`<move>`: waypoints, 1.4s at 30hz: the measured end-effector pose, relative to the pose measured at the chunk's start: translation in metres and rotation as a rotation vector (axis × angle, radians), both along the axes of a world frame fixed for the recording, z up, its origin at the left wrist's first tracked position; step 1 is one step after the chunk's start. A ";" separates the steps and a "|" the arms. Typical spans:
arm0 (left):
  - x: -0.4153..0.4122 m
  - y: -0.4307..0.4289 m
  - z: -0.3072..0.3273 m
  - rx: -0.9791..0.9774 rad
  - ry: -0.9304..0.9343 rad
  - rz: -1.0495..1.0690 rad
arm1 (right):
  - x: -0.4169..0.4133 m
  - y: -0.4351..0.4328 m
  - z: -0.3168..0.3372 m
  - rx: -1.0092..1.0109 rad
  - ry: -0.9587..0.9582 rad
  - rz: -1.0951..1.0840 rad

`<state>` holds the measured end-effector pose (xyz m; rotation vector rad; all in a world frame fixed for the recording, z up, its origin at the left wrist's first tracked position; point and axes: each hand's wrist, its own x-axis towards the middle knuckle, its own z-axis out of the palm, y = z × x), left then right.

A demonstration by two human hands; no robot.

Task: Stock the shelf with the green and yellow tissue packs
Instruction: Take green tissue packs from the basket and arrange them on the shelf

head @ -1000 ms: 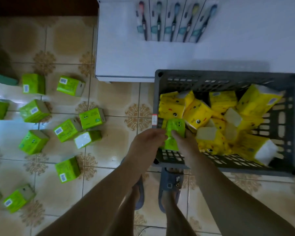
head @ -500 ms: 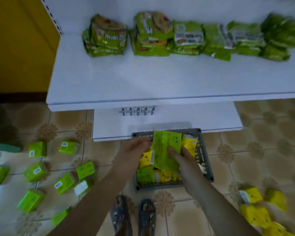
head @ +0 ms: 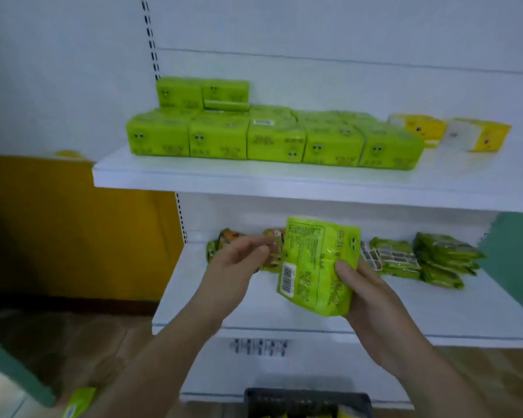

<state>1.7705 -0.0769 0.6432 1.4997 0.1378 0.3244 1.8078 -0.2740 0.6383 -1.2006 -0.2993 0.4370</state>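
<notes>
Judging from its glossy wrap, green tissue pack (head: 314, 267) is light, soft, slippery: grip across both sides; right hand (head: 372, 309) clasps its lower corner, left hand (head: 236, 267) relaxed, empty.

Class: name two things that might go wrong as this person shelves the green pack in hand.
1. Only the right hand holds the green pack, by its lower corner; that grip may slip.
2. The stacked pair on the upper shelf could topple if nudged.
</notes>
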 end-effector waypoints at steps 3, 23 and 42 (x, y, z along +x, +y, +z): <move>0.008 0.015 0.038 0.038 -0.099 0.017 | 0.015 0.012 0.043 0.018 -0.104 0.050; 0.224 0.186 0.201 0.993 -0.176 0.152 | 0.226 0.154 0.217 -0.484 -0.768 -0.334; 0.306 0.223 0.175 1.526 -0.095 0.083 | 0.355 0.229 0.188 -1.607 -1.263 -0.113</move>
